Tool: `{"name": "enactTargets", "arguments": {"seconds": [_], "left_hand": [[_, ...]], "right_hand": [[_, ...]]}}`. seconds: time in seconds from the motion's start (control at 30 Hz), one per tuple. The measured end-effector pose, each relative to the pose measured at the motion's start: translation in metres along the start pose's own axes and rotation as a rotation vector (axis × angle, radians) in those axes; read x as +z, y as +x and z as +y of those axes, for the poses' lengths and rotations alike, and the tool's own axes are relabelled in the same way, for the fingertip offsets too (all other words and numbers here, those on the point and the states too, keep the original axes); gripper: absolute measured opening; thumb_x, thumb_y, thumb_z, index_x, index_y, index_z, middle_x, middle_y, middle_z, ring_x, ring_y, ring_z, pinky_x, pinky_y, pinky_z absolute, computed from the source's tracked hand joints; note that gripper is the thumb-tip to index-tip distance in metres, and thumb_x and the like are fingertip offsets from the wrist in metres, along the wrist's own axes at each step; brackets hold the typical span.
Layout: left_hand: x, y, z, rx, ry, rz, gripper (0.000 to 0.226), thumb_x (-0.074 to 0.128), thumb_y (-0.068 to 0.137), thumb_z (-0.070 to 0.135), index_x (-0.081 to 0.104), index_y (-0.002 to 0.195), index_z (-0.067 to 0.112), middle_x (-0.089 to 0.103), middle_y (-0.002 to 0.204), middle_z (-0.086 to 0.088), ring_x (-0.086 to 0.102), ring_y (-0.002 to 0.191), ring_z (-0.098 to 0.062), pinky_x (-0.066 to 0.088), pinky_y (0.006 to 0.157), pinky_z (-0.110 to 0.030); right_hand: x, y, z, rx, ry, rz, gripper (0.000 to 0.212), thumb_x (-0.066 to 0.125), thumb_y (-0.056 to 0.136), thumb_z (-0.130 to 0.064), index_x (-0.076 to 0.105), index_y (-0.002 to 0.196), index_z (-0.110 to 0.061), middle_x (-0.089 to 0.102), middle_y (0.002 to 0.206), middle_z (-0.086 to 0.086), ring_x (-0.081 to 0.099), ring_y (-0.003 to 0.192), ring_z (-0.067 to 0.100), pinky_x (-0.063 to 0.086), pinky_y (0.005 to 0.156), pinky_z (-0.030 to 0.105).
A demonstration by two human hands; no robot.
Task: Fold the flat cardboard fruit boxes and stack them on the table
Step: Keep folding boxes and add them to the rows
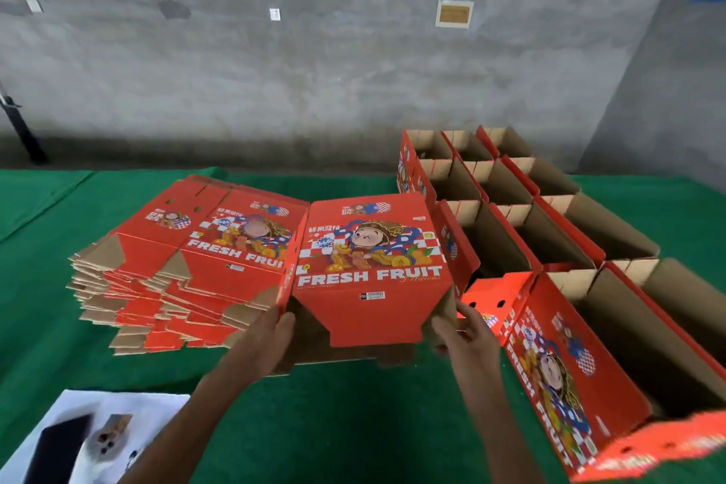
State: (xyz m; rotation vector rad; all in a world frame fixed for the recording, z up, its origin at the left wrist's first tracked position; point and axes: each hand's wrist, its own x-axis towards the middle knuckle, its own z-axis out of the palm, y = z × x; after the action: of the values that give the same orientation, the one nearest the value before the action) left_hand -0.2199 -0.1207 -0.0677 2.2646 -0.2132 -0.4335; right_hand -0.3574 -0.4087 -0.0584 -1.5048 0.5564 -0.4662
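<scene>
We find open green surface (pixel 334 424) just in front of the half-opened box (pixel 369 267), between our two forearms, and a hand could pass freely there. To the left of that box the pile of flat boxes (pixel 188 267) lies touching it, so our left grip (pixel 271 334) has only the box's near corner to work at, while to the right the folded boxes (pixel 530 232) stand close, leaving a narrow gap that our right grip (pixel 465 330) fills. Beyond the box, a strip of bare cloth runs back to the grey wall (pixel 314 90).
</scene>
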Motion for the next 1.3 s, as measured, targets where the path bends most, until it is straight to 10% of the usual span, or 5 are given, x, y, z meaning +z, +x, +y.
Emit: {"name": "enactTargets", "arguments": {"seconds": [0.33, 0.7, 0.8, 0.93, 1.3], "left_hand": [[-0.056, -0.047, 0.034, 0.193, -0.274, 0.348, 0.009, 0.071, 0.094, 0.011, 0.072, 0.091, 0.019, 0.074, 0.07, -0.002, 0.07, 0.055, -0.018, 0.055, 0.045, -0.027], [-0.04, -0.022, -0.021, 0.258, -0.271, 0.591, 0.022, 0.058, 0.098, 0.001, 0.068, 0.114, 0.013, 0.071, 0.112, -0.007, 0.069, 0.096, -0.025, 0.061, 0.083, -0.05], [-0.044, -0.007, -0.022, 0.318, -0.125, 0.631, 0.02, 0.061, 0.095, -0.002, 0.071, 0.105, 0.011, 0.062, 0.114, -0.007, 0.065, 0.097, -0.029, 0.058, 0.074, -0.037], [-0.037, 0.001, -0.026, 0.596, 0.221, 0.741, 0.02, 0.064, 0.088, -0.007, 0.075, 0.099, 0.006, 0.061, 0.129, -0.012, 0.055, 0.109, -0.034, 0.044, 0.084, -0.041], [-0.012, -0.025, -0.069, 0.739, -0.269, 0.39, 0.048, 0.028, 0.106, 0.057, 0.054, 0.142, 0.038, 0.066, 0.133, 0.012, 0.064, 0.122, -0.013, 0.051, 0.099, -0.024]], "right_hand": [[-0.043, -0.011, -0.039, -0.251, -0.285, 0.113, 0.016, 0.065, 0.101, -0.025, 0.072, 0.09, -0.017, 0.067, 0.076, -0.004, 0.06, 0.073, 0.008, 0.044, 0.07, 0.025], [-0.047, -0.021, -0.037, -0.163, -0.623, -0.054, 0.02, 0.054, 0.106, -0.019, 0.065, 0.101, -0.003, 0.062, 0.084, 0.02, 0.057, 0.077, 0.02, 0.052, 0.071, 0.051], [-0.034, -0.021, -0.034, -0.22, -0.571, -0.001, 0.042, 0.051, 0.108, -0.013, 0.05, 0.148, -0.024, 0.064, 0.117, 0.001, 0.062, 0.102, 0.017, 0.054, 0.091, 0.04], [-0.007, -0.018, -0.02, -0.125, -0.398, -0.004, 0.057, 0.05, 0.095, 0.022, 0.064, 0.124, -0.026, 0.061, 0.115, -0.013, 0.062, 0.096, -0.018, 0.045, 0.076, 0.001], [0.01, -0.011, 0.011, -0.138, -0.564, 0.188, 0.074, 0.078, 0.085, 0.002, 0.047, 0.149, -0.017, 0.064, 0.128, 0.017, 0.061, 0.12, 0.036, 0.052, 0.099, 0.047]]}}
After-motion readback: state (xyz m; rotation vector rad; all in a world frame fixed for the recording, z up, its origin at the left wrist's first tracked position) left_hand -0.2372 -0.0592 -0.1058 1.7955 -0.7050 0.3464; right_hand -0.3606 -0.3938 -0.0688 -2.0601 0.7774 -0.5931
